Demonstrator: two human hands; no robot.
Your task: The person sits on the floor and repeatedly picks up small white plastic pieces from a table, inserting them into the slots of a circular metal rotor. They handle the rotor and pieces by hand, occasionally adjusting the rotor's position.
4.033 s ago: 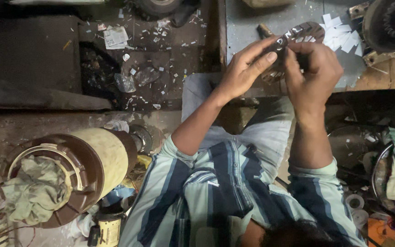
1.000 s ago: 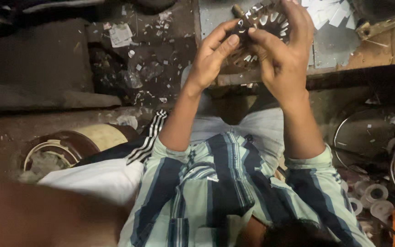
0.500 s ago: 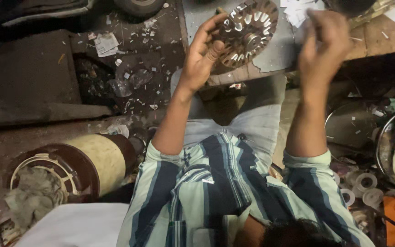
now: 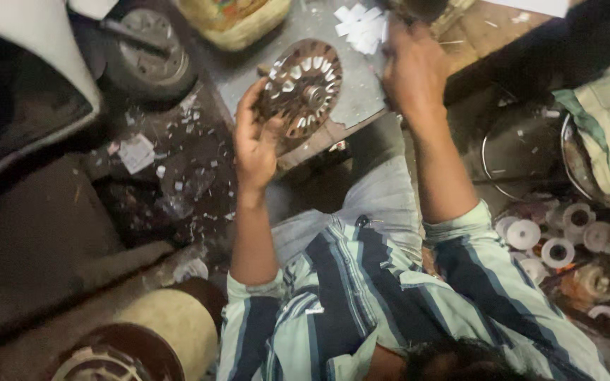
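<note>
I see white tape rolls (image 4: pixel 558 243) at near right, a green striped cloth (image 4: pixel 605 134) at far right, a yellow container (image 4: pixel 234 17) far off, and paper scraps (image 4: pixel 361 28) beside it.

— What carries everything here?

— A grey tabletop (image 4: pixel 361 92) with a worn, chipped front edge. The round slotted metal disc (image 4: pixel 301 88) sits at that edge, and small white paper pieces (image 4: pixel 361 28) lie scattered further back, next to a yellowish container (image 4: pixel 234 21).

— And lower down?

— The dark floor (image 4: pixel 178 169), littered with white scraps. A small wheel (image 4: pixel 146 60) rests on it, and white tape rolls (image 4: pixel 552 243) lie clustered on the other side.
</note>
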